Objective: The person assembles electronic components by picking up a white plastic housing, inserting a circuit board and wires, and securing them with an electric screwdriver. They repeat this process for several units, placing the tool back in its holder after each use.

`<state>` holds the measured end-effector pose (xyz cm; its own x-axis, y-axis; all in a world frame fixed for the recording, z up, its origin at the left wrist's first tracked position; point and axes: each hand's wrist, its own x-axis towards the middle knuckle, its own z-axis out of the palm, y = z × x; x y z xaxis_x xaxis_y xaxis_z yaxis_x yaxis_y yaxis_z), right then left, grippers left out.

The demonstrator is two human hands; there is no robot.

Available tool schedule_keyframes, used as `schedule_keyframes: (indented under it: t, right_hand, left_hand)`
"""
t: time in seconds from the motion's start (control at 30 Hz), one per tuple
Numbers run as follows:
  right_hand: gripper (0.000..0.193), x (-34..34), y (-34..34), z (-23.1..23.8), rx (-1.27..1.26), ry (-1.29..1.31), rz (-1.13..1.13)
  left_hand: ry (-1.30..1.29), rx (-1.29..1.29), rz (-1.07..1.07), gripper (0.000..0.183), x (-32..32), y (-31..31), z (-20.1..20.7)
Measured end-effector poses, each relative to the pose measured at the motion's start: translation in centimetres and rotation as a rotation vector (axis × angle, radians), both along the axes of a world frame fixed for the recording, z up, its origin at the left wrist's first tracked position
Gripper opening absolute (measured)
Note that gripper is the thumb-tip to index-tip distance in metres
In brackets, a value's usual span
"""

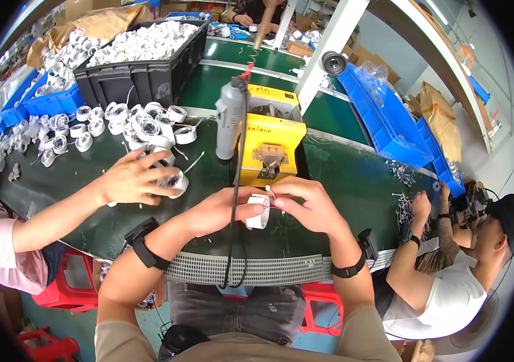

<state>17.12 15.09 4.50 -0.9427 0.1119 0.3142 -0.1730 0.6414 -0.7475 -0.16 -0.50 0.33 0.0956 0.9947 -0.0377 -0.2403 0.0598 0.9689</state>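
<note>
Left hand (pixel 227 211) grips white round housing (pixel 257 216); right hand (pixel 306 202) pinches lead (pixel 271 191) at housing's 1 o'clock. Probably light, stiff; hold rim (pixel 265 217).

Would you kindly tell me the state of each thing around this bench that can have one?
Left hand: closed on the white round part.
White round part: held in that hand.
Right hand: curled beside that part; grip unclear.
Grey electric driver: hanging upright.
Yellow machine: standing; power unclear.
Black bin: heaped with white pieces.
</note>
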Motion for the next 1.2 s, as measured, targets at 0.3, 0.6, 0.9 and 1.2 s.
schedule_keyframes:
  t: [0.3, 0.6, 0.9, 1.2]
  right_hand:
    - [0.013, 0.3, -0.4, -3.1, -0.293, 0.012, -0.082]
    - [0.016, -0.4, -2.4, -2.8, -0.121, 0.079, -0.238]
    - [0.023, 0.0, -2.3, -1.4, 0.179, 0.298, -0.379]
    - [0.014, 0.3, -2.1, -1.7, -0.555, 0.100, -0.331]
  left_hand:
    - [-0.445, 0.034, 0.066, 0.049, 0.4, 0.4, -0.5]
    - [-0.480, 0.006, 0.135, 0.045, 1.7, 1.0, -1.0]
    - [-0.547, 0.019, 0.334, 0.038, 1.6, 0.6, -0.5]
    - [-0.545, 0.180, 0.283, 0.047, 2.4, 0.4, 0.4]
